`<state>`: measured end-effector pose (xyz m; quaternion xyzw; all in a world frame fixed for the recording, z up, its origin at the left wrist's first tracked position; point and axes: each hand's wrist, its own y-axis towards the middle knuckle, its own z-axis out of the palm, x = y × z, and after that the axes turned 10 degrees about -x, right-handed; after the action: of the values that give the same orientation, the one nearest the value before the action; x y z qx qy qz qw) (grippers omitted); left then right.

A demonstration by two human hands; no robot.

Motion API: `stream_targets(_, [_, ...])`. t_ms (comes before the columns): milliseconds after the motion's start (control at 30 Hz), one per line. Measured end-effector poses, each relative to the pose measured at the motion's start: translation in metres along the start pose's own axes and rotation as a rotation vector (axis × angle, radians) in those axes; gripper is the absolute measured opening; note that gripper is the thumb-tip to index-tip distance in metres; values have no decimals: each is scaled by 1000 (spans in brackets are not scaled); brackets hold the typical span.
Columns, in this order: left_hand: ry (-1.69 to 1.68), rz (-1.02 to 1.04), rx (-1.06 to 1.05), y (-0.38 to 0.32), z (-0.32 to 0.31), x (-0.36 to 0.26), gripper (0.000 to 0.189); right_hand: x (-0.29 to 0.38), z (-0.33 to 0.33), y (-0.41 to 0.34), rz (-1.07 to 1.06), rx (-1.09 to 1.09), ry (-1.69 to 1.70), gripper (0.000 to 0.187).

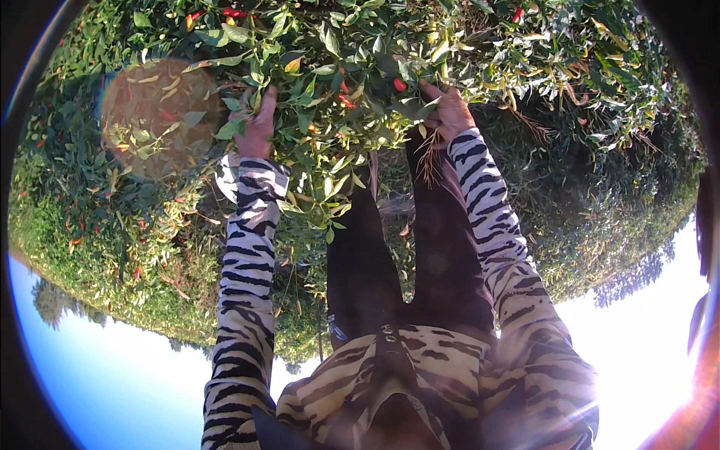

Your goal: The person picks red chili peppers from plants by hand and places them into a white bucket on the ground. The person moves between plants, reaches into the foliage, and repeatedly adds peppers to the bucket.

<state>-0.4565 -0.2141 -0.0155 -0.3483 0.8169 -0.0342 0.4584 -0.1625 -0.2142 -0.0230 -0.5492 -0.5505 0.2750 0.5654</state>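
Chili pepper plants [315, 107] with green leaves and red pods fill the space in front of me. My left hand [256, 125] grips foliage at the left, thumb upward, its fingers partly hidden by leaves. To the right, my right hand [448, 112] holds leafy growth between thumb and fingers; the exact part held is hidden. A red chili pepper [399, 85] hangs just left of that hand. Between the hands, more red pods [345, 101] show among the leaves. A dry brown twig [430, 154] dangles below my right hand.
My legs in dark trousers [360, 264] stand against the plants. Dense pepper rows [129, 225] spread to the left, with more plants [596, 169] at the right. Ripe red pods [233, 12] show near the top edge. Strong sun glare washes out the lower right.
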Motion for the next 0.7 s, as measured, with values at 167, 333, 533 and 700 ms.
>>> stream_targets(167, [156,-2,72,-4,-4,-7,28,27,-15,-58,-687,-355,-222,18])
stream_targets(333, [-26,204,23,-9,11,-7,26,41,26,-52,-1274,-206,-1029,22])
stream_targets(533, [88,131,-1,-2,6,-2,27,12,46,-1,-899,-116,-1381,21])
stream_targets(700, [86,301,-1,-6,5,4,30,-7,38,7,-1071,-152,-1348,21])
